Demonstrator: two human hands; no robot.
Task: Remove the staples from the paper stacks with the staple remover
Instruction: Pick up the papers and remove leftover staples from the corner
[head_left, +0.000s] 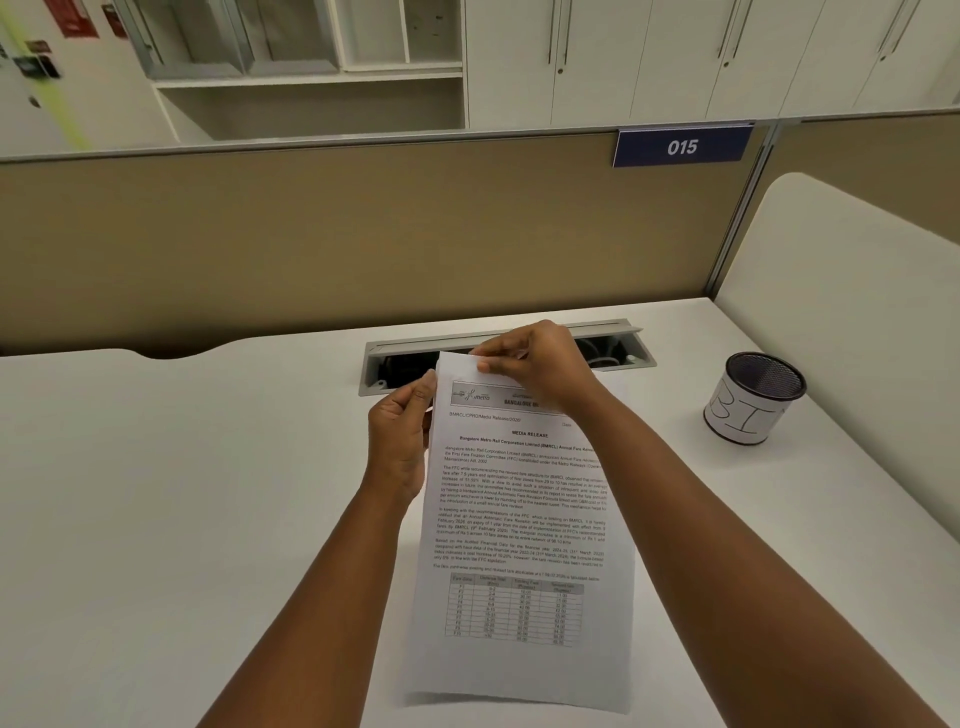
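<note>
A printed paper stack (519, 525) with text and a table is held up above the white desk (182, 493). My left hand (402, 441) grips its upper left edge, thumb near the corner. Over the stack's top edge, my right hand (535, 364) pinches the paper near the top left corner with thumb and fingertips. No staple remover is in view, and no staple can be made out.
A black mesh cup (753, 397) with a white label stands at the right on the desk. An open cable tray (395, 364) is sunk into the desk behind the paper. A beige partition (363, 234) runs along the back, and a white divider (857, 312) closes the right side.
</note>
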